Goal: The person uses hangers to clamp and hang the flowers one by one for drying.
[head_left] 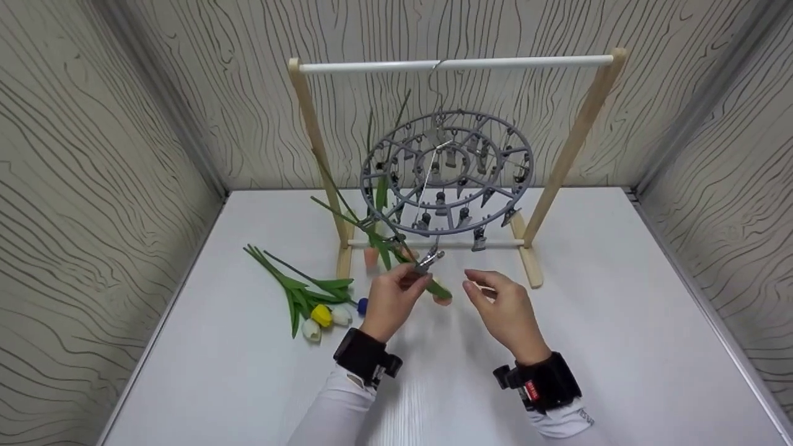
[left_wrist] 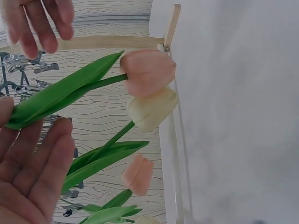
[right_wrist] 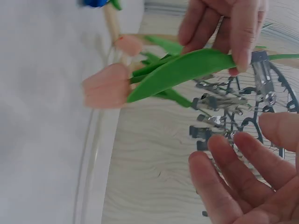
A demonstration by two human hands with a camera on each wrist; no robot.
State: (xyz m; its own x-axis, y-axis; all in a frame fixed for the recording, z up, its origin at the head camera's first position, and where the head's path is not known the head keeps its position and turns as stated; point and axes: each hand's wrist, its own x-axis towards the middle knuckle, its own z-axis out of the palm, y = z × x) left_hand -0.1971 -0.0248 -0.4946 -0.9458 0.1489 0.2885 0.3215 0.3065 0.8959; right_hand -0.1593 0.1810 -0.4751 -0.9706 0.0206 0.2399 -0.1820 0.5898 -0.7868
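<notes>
My left hand (head_left: 391,303) pinches the stem of a pink tulip (left_wrist: 148,72) between thumb and fingers, right beside a grey metal clip (right_wrist: 264,77). The clip's end overlaps the stem in the right wrist view, and the flower hangs head down with its green leaf (right_wrist: 187,72). To the right, my right hand (head_left: 505,313) is apart from the tulip, fingers loosely bent and holding nothing. Above both hands is the round grey clip hanger (head_left: 455,231). Other tulips hang from it, among them a cream one (left_wrist: 154,109) and a smaller-looking pink one (left_wrist: 138,175).
A wooden stand carries the hanger on its white top rod (head_left: 520,62). On the white table (head_left: 204,384) at left lie loose tulips: a yellow one (head_left: 321,315), white ones (head_left: 311,330) and a blue one (head_left: 363,306). Patterned panels (head_left: 248,124) enclose the back and sides.
</notes>
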